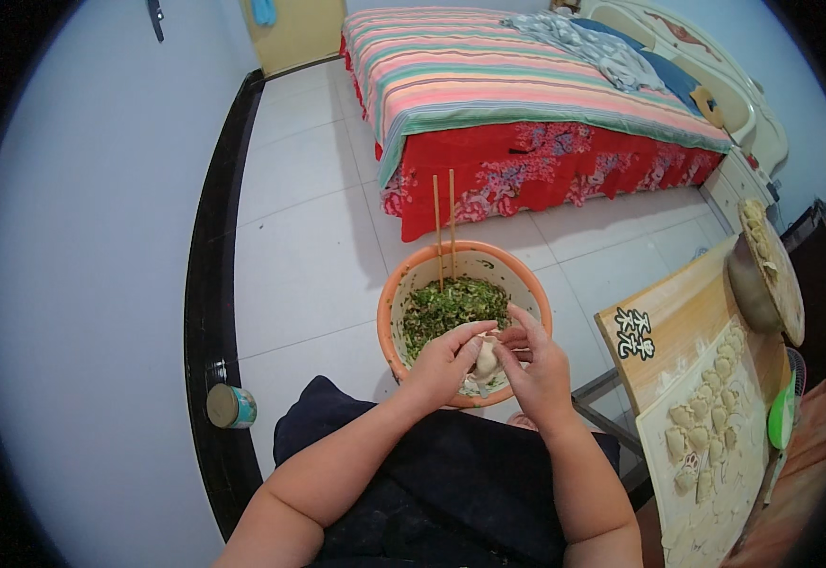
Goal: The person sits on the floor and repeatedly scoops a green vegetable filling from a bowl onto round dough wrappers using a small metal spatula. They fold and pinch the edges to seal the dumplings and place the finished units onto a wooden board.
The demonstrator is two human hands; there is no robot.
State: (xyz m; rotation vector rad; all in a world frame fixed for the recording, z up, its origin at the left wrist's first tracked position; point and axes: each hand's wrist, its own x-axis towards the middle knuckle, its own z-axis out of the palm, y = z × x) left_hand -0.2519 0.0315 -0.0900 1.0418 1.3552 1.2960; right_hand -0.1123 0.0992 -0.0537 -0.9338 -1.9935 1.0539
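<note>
White dumpling (486,359) is pinched between left hand (444,363) and right hand (538,367), both closed on it, above the orange bowl (403,284) of green filling (451,308); two chopsticks (444,227) stand in the filling.

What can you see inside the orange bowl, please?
The orange bowl holds chopped green filling with two chopsticks standing in it. Its near part is covered by both hands pinching a dumpling.

Both hands (493,364) cover most of the dumpling (486,359), so its shape cannot be told. They also hide the bowl's (403,284) near rim. The chopsticks' (444,227) tips are buried in filling (451,308). The board (706,454) is cut off at the lower edge.
</note>
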